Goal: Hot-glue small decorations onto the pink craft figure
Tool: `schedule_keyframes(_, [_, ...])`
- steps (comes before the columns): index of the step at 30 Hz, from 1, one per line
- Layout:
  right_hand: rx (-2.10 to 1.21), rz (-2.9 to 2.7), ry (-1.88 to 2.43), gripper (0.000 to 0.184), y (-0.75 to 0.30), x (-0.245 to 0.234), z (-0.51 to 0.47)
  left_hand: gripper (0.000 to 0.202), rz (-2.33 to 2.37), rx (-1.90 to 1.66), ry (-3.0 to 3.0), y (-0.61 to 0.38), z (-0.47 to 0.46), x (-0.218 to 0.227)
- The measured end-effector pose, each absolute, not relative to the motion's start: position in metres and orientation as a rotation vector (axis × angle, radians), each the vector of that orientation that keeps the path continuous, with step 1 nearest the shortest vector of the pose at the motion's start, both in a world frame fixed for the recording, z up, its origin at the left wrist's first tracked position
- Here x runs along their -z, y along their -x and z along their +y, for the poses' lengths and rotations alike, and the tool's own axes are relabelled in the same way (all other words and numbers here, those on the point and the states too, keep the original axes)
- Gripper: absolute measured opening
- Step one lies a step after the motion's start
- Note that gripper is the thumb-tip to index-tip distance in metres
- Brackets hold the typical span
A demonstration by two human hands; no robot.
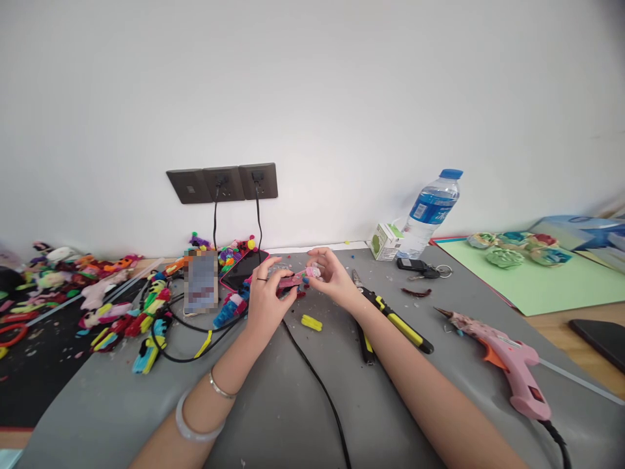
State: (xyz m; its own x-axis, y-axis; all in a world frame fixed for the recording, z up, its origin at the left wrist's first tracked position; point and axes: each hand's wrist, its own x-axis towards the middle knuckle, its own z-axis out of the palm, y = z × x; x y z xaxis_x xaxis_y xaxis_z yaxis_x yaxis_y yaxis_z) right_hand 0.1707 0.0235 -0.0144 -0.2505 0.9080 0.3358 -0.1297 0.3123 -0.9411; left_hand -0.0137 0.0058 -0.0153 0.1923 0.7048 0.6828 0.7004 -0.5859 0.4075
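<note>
My left hand and my right hand meet above the grey mat, fingers bent toward each other. Between the left thumb and fingers is a reddish-pink strip. A small pink-and-white fuzzy figure, seemingly of pipe cleaner, is pinched in my right hand. The two pieces come close together; whether they are joined cannot be made out. Just below them lies a short yellow pipe-cleaner piece. Black-and-yellow pliers lie partly under my right forearm.
A pink glue gun lies at right, its cord running off the front. Keys, a small carton and a water bottle stand or lie behind. At left are a phone, black cables and many pipe-cleaner figures.
</note>
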Motion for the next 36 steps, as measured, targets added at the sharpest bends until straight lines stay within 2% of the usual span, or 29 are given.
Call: schedule_keyframes(36, [-1.274, -1.412, 0.657, 0.049, -0.1715, 0.0191, 0.0277, 0.022, 1.448, -1.419, -2.44, 0.0139, 0.0058, 0.015])
